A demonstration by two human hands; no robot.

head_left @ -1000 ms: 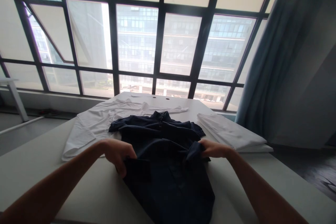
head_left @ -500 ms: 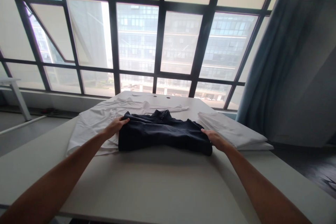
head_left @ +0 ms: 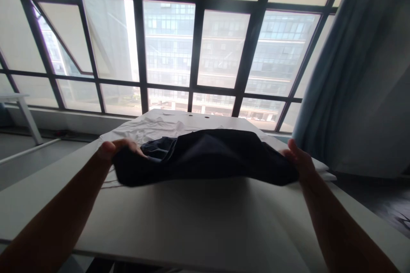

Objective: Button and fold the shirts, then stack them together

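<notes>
A dark navy shirt (head_left: 211, 158) is held up off the white table (head_left: 198, 226), stretched wide between my two hands. My left hand (head_left: 123, 147) grips its left end, thumb on top and fingers partly behind the fabric. At the opposite end my right hand (head_left: 299, 160) holds on with the thumb raised; its other fingers are mostly hidden. The lower edge of the shirt hangs in a bow above the tabletop. Behind it lies a crumpled white garment (head_left: 144, 128), partly covered from view.
Folded white cloth (head_left: 325, 175) shows at the table's right, largely hidden by my right hand. Beyond the table stands a wall of dark-framed windows (head_left: 168, 42), with a blue-grey curtain (head_left: 333, 72) at right. Another white table (head_left: 27, 115) is at far left.
My hands have lifted the shirt from the table and brought it closer to me, moving wider apart. Its collar, visible before, is now out of sight.
</notes>
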